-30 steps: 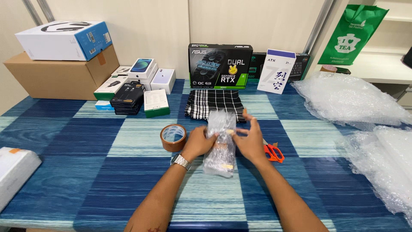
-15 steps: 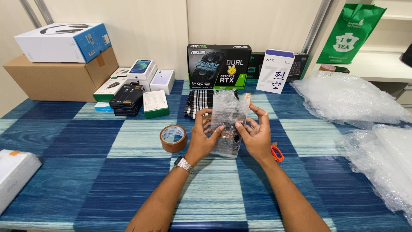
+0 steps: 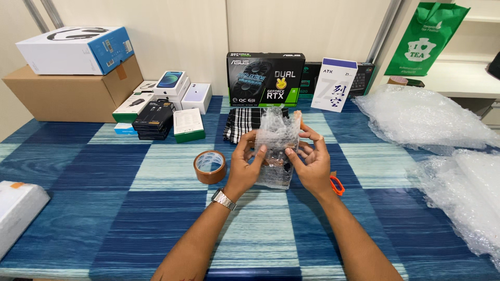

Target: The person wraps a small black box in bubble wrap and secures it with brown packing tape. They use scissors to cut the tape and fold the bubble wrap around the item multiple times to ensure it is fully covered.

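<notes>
Head view: both hands hold a bubble-wrapped bundle (image 3: 276, 145) upright above the table (image 3: 156, 208). Left hand (image 3: 249, 165) and right hand (image 3: 311, 162) curl their fingers around its sides. Tape roll (image 3: 210, 166) sits just left, scissors (image 3: 336, 184) right.

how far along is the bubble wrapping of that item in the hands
Done: bubble wrap already covers the small item, whose kind cannot be told through it. In hand: the left hand and right hand hold the bundle above the table, fingers on its sides. Left: no tape shows on it; the tape roll lies untouched beside the left hand, and loose wrap still sticks up on top.
</notes>
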